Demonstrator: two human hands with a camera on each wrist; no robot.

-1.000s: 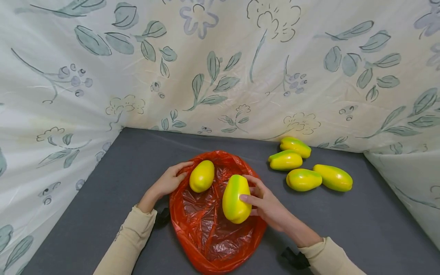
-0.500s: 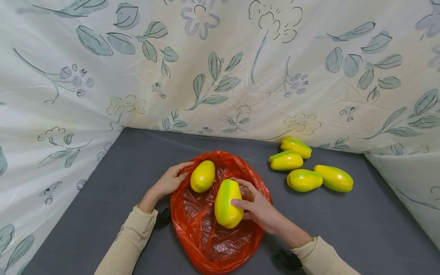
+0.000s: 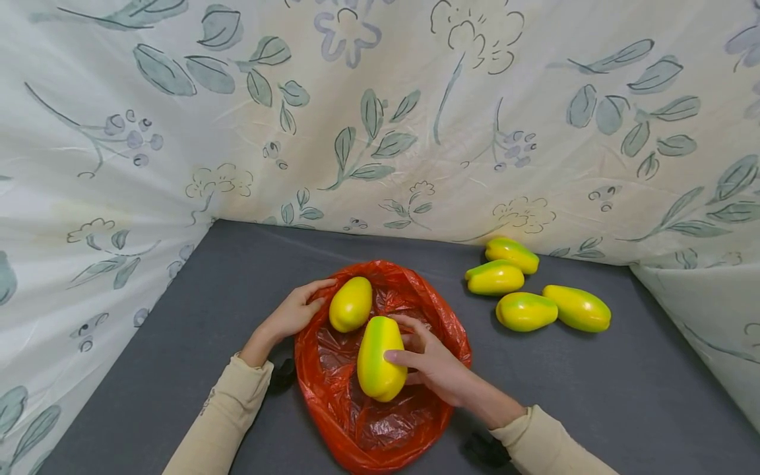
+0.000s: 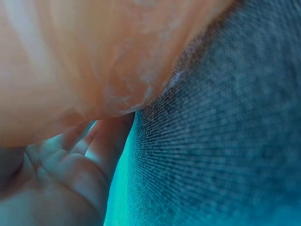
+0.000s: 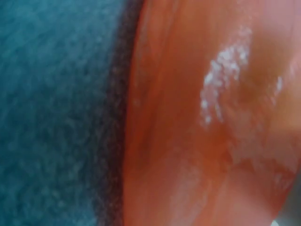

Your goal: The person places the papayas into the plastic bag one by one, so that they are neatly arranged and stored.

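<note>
A red plastic bag [image 3: 332, 432] stands with its mouth spread wide on the dark grey cloth. One yellow papaya [image 3: 350, 304] lies inside near the bag's left rim. My right hand [image 3: 436, 369] grips another papaya [image 3: 380, 359], yellow with a green stripe, thumb on top, over the middle of the bag's mouth. At the bag's left side, my left hand [image 3: 291, 311] rests against the outside of the rim with relaxed fingers. In the left wrist view its palm [image 4: 61, 179] lies beside the bag wall [image 4: 94, 61]. The right wrist view is filled by the bag's side [image 5: 188, 117] and grey cloth.
Several more papayas lie to the right of the bag, among them a papaya [image 3: 526, 311] in front and a papaya [image 3: 494, 277] behind it. A floral-patterned curtain [image 3: 380, 119] closes off the back and sides of the grey surface [image 3: 594, 396].
My right hand has carried the gripped papaya left and slightly toward me over the bag. The left hand has stayed at the rim.
</note>
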